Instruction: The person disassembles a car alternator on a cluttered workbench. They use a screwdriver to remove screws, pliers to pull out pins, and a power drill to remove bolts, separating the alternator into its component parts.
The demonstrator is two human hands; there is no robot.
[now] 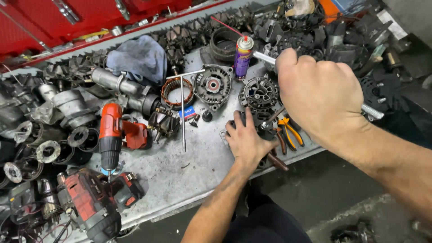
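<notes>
The left hand [246, 140] presses down on a dark round alternator part [259, 96] at the near edge of the metal workbench [189, 173], fingers spread and clamped over its lower side to keep it from turning. The right hand [317, 92] is raised above it, closed in a fist around the shiny crossbar of a T-handle wrench [372, 111], whose shaft runs down into the part just beside the left fingers. Judging from this, the step in hand is turning a fastener in the part; the next move calls for a firm hold below and a straight, steady twist so the tool stays seated. Orange-handled pliers [290, 130] lie just right of the part, a second T-handle wrench [182, 112] lies flat to the left, and a spray can [243, 56] stands behind. A red cordless drill [110, 135] rests further left among scattered housings and a copper-wound ring [177, 91].
</notes>
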